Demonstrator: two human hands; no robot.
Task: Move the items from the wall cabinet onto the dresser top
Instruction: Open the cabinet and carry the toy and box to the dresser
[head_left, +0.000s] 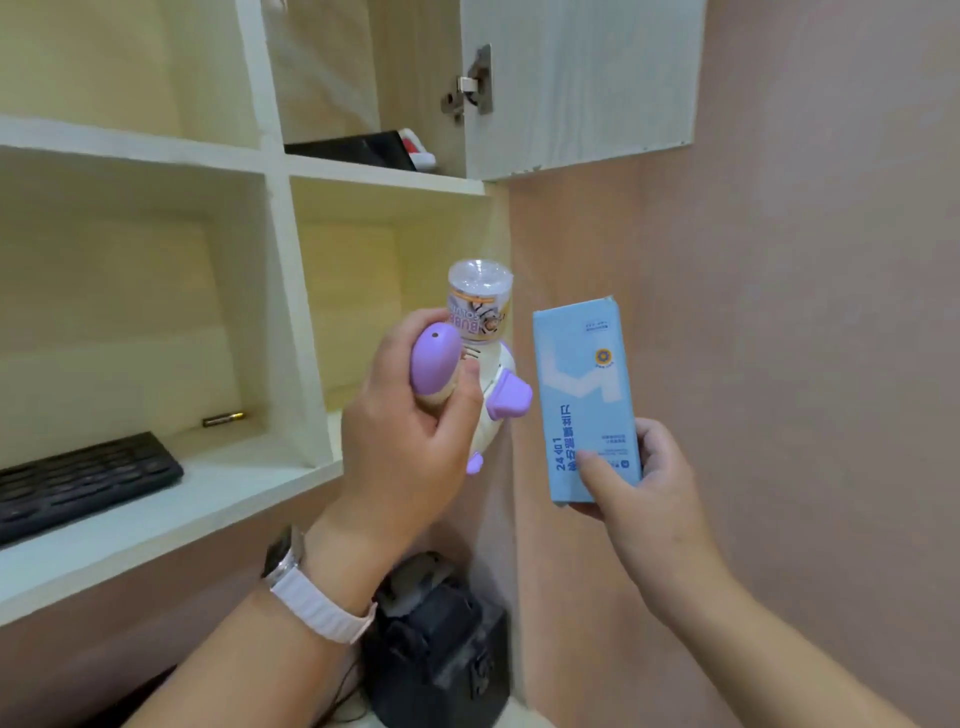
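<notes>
My left hand (410, 415) grips a purple and cream bubble toy (493, 384), which carries a clear bubble solution bottle on top, in front of the wall cabinet's lower right compartment. My right hand (644, 488) holds a light blue box (584, 384) upright by its lower end, just right of the toy. The wall cabinet (280, 291) has open pale wood compartments. A black keyboard (78, 483) and a small battery (223, 418) lie in the lower left compartment. A black item with a red and white thing (374, 148) rests in the upper right compartment.
The cabinet door (582, 83) stands open at the upper right, with its hinge showing. A pink wall (805, 312) fills the right side. Below my hands sits a black device (441, 654) with cables. A white watch strap circles my left wrist.
</notes>
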